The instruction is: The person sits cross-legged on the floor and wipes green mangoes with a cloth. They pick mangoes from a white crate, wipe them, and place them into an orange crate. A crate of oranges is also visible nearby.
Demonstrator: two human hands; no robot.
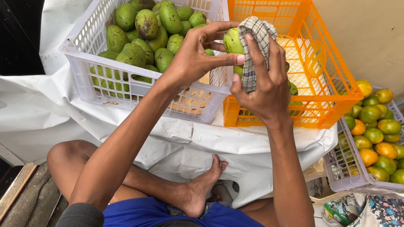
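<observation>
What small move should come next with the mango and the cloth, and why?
Probably turn the mango a little in the left hand so the right hand can rub the checked cloth over a fresh side. The cloth covers only its right part; the green left face is bare. The orange crate behind holds few mangoes.

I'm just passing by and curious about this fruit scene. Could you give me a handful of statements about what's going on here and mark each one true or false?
1. The left hand holds a green mango. True.
2. The right hand presses a plain red sponge on the fruit. False: it holds a checked cloth against it.
3. The white crate is full of green mangoes. True.
4. The orange crate is heaped to the brim. False: only a few fruits show in it, near the hands.
5. The grey crate at right holds green and orange citrus fruits. True.
</observation>
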